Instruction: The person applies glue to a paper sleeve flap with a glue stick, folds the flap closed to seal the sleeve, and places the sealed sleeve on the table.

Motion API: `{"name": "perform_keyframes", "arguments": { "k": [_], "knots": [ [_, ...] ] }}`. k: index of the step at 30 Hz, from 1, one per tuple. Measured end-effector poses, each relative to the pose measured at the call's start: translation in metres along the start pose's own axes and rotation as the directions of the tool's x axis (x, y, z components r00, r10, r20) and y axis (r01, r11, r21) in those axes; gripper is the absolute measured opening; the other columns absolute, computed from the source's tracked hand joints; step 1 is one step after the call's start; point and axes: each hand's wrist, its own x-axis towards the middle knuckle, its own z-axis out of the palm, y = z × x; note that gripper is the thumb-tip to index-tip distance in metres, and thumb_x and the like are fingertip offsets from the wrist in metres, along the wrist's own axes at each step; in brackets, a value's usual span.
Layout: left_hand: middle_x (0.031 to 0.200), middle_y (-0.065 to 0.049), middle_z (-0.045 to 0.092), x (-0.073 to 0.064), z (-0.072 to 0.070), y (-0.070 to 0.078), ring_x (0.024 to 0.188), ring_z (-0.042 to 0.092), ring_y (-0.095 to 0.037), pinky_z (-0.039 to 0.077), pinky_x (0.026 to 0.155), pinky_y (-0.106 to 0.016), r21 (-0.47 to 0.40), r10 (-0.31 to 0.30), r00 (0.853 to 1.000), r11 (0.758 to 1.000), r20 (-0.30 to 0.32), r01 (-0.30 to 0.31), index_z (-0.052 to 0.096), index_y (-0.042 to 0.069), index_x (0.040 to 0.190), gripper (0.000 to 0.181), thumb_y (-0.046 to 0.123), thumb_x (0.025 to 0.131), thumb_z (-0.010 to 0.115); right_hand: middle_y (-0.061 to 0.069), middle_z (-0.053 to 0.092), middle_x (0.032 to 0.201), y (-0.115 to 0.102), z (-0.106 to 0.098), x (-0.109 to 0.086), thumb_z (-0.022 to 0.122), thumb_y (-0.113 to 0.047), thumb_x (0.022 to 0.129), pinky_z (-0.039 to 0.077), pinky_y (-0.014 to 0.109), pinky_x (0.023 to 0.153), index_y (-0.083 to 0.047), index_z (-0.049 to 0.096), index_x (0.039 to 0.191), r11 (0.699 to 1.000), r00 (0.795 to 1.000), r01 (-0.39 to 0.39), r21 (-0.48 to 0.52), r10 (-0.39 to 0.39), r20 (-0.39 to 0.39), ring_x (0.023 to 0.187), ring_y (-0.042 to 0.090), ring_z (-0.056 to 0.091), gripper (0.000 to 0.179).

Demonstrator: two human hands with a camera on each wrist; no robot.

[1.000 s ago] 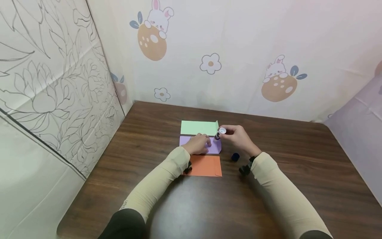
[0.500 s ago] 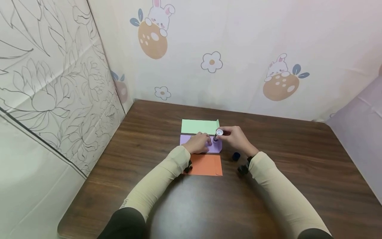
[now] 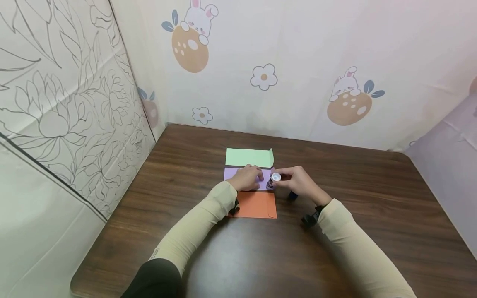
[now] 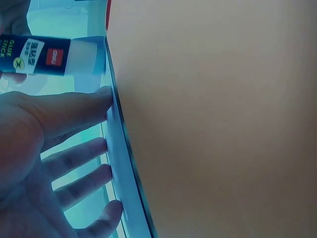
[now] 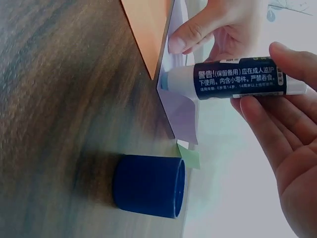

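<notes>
A purple envelope (image 3: 230, 172) lies between the green and orange ones, its flap at the right end. My left hand (image 3: 246, 179) rests its fingertips on it, and the left wrist view shows those fingers fairly straight. My right hand (image 3: 301, 182) grips an uncapped glue stick (image 5: 240, 78) with a dark printed label between thumb and fingers. The stick's glue end meets the purple envelope near the fold of the flap, at the edge nearer me. Beside the right hand stands the dark blue cap (image 5: 148, 186), partly hidden by that hand in the head view.
Just beyond the purple envelope is a green envelope (image 3: 247, 157) with its flap raised. On the near side lies an orange envelope (image 3: 257, 205), partly under the left wrist. All are on a brown wooden table (image 3: 179, 165) with patterned cloth hanging behind it.
My right hand has drawn the glue stick toward me along the flap end of the purple envelope, and now overlaps the cap in the head view. The left hand has stayed in place.
</notes>
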Motion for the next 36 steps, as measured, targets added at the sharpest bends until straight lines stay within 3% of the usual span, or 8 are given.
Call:
{"name": "perform_keyframes", "arguments": {
  "k": [4,12,20,26,32,36],
  "knots": [
    [0.139,-0.001,0.056,0.001,0.001,-0.001,0.128,0.048,-0.025,0.046,0.100,-0.046,0.002,0.001,1.000,1.000,0.002,-0.001,0.070,0.018,0.116,0.026,0.024,0.091,0.068,0.015,0.073,0.102,0.000,-0.004,0.001,0.077,-0.022,0.085,0.052,0.020,0.071,-0.003,0.071,0.115,0.998,0.999,-0.037,0.049,0.037,-0.008,0.083,0.015,0.062,0.036],
    [0.141,-0.001,0.055,0.000,0.002,-0.001,0.130,0.047,-0.024,0.045,0.101,-0.046,-0.010,-0.010,1.000,1.000,0.008,0.010,0.070,0.019,0.116,0.026,0.023,0.090,0.069,0.016,0.072,0.107,0.003,-0.004,0.023,0.074,-0.021,0.087,0.054,0.020,0.073,-0.001,0.068,0.120,0.994,0.988,-0.077,0.078,0.086,-0.128,0.089,0.019,0.065,0.039],
    [0.142,-0.002,0.054,0.000,0.002,0.001,0.132,0.046,-0.026,0.044,0.104,-0.047,-0.010,-0.004,1.000,1.000,0.012,0.004,0.070,0.019,0.118,0.027,0.023,0.091,0.068,0.019,0.072,0.109,0.010,0.003,0.037,0.074,-0.014,0.087,0.058,0.037,0.080,0.000,0.068,0.119,0.997,0.986,-0.068,0.035,0.072,-0.150,0.096,0.027,0.069,0.036],
    [0.142,-0.002,0.054,0.000,0.001,0.001,0.130,0.047,-0.026,0.045,0.102,-0.048,-0.006,-0.008,1.000,1.000,0.011,0.008,0.070,0.019,0.118,0.027,0.024,0.091,0.068,0.017,0.073,0.107,0.006,0.005,0.032,0.075,-0.017,0.085,0.058,0.034,0.076,-0.002,0.070,0.117,0.997,0.990,-0.076,0.000,0.076,-0.120,0.092,0.024,0.068,0.035],
    [0.141,-0.001,0.055,0.001,0.001,0.000,0.129,0.048,-0.026,0.046,0.100,-0.049,0.000,-0.002,1.000,1.000,-0.005,0.002,0.070,0.019,0.117,0.027,0.024,0.091,0.069,0.013,0.074,0.098,0.003,0.007,0.018,0.076,-0.018,0.084,0.054,0.021,0.069,-0.005,0.073,0.110,1.000,0.996,-0.006,-0.019,0.004,-0.094,0.083,0.018,0.066,0.029],
    [0.140,0.000,0.055,0.000,0.001,-0.001,0.130,0.048,-0.026,0.046,0.100,-0.048,0.004,0.001,1.000,1.000,-0.006,-0.001,0.070,0.019,0.117,0.027,0.024,0.091,0.068,0.013,0.074,0.099,0.002,0.006,0.008,0.077,-0.017,0.083,0.053,0.019,0.069,-0.004,0.073,0.110,1.000,0.997,0.020,-0.016,-0.021,-0.071,0.082,0.018,0.065,0.030]
  ]
}}
